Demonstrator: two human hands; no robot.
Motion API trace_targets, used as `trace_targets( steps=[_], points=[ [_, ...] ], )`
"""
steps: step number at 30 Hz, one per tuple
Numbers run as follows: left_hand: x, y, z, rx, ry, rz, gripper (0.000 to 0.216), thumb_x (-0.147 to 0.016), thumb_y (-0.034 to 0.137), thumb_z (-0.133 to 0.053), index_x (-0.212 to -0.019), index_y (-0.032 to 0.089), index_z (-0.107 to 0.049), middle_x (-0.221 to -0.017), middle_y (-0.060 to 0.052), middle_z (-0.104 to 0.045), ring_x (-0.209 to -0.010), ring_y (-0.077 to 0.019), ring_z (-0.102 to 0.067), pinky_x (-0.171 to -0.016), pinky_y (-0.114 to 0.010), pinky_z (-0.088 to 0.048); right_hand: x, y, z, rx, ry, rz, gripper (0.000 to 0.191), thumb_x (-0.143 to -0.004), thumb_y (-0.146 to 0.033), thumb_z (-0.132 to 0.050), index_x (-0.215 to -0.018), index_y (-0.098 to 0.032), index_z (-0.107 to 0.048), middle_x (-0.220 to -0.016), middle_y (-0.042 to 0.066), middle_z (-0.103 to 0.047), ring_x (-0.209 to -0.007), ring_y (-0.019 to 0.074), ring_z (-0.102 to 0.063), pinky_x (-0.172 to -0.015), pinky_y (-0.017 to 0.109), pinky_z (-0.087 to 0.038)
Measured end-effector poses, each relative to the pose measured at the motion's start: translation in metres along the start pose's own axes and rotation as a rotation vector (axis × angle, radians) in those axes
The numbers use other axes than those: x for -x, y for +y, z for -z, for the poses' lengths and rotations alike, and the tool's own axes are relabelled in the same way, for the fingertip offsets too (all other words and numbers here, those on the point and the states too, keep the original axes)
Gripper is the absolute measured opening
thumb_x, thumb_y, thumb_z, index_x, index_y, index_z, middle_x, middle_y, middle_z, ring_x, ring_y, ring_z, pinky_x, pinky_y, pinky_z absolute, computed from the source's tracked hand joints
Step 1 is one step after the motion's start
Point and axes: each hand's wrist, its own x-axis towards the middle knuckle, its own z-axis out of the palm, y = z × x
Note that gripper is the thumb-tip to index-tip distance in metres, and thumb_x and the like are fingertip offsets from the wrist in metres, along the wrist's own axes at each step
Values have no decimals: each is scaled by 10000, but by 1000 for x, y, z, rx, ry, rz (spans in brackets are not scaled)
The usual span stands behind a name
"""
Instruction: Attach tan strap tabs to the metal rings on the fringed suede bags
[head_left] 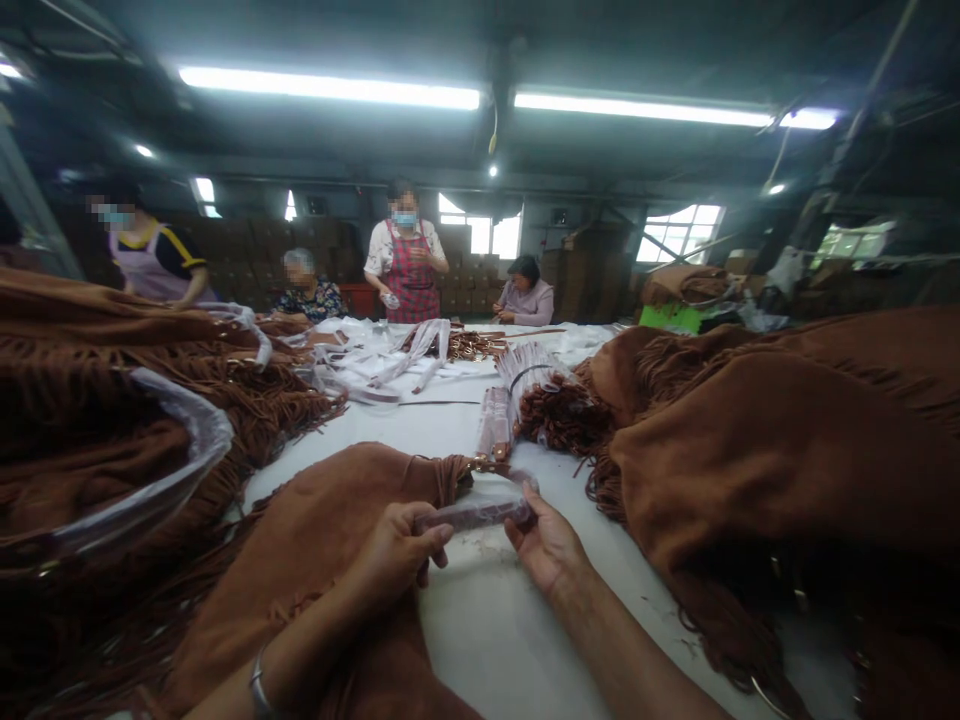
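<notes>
Head view: left fingers and right fingers grip a plastic-wrapped strap over a white table under ceiling tubes.

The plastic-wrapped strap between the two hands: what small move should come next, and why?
Perhaps the right hand should smooth the plastic-wrapped strap gently, while the left hand steadies its other side: the plastic looks crinkled, and both hands hold the strap beside the brown bag.

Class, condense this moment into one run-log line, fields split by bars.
left hand: holds plastic-wrapped strap | right hand: holds same strap | brown bag: on white table | strap bundle: beyond hands
</notes>
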Motion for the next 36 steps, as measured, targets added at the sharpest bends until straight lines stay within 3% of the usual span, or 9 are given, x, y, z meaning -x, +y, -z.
trace_targets(
  steps=[3, 7, 11, 15, 19, 21, 36],
  points=[
    [1, 6, -1, 52, 33, -15, 428, -632, 515, -674, -569, 113, -542, -413, 13, -489, -316, -51, -345, -326, -163, -217, 6, 5, -2, -38, -45, 27, 125, -826, -282, -633, -886, -187, -579, -715, -35, -632, -533, 73, -568, -410, 161, -463],
    [2, 6, -5, 131, 95, -27, 445, -677, 526, -661, -605, 100, -553, -467, -12, -536, -350, -50, -365, -345, -157, -234, 19, 18, -4, 10, -292, -36, 404, -701, -471, -715, -957, -184, -589, -871, 14, -647, -701, 121, -601, -562, 219, -509],
    [1, 0, -12, 150, 74, 18, 525, -679, 619, -616, -592, 110, -521, -471, -25, -547, -323, -53, -369, -321, -156, -223, 32, 39, -4, 228, -452, -152, 399, -577, -345, -820, -838, -137, -604, -702, -1, -609, -579, 109, -550, -479, 203, -443],
    [-1, -5, -15, 72, -57, 132, 637, -714, 746, -436, -573, 127, -491, -395, -34, -511, -245, -68, -329, -267, -167, -177, 32, 44, -7, 255, -367, -66, 354, -511, -272, -847, -703, -104, -602, -536, -36, -551, -415, 42, -425, -351, 143, -307],
    [-4, -8, -13, 85, 78, 103, 585, -692, 731, -492, -704, 147, -456, -461, -32, -570, -258, -71, -357, -271, -151, -188, 23, 26, -6, 220, -224, -34, 382, -460, -254, -866, -702, -115, -605, -575, -35, -603, -444, 58, -502, -375, 148, -416],
    [-5, -10, -14, 83, 68, 98, 591, -635, 725, -560, -701, 147, -454, -473, -26, -570, -269, -70, -371, -276, -151, -205, 20, 20, -5, 211, -188, -15, 387, -452, -235, -868, -721, -116, -617, -609, -28, -631, -469, 67, -537, -410, 160, -472],
    [2, -8, -19, 154, -197, 111, 575, -594, 671, -640, -667, 116, -508, -501, -2, -539, -307, -49, -383, -296, -157, -286, 34, 29, -6, 375, -328, -35, 381, -458, -292, -861, -666, -69, -633, -529, 18, -609, -431, 87, -527, -359, 160, -428]
  ],
)
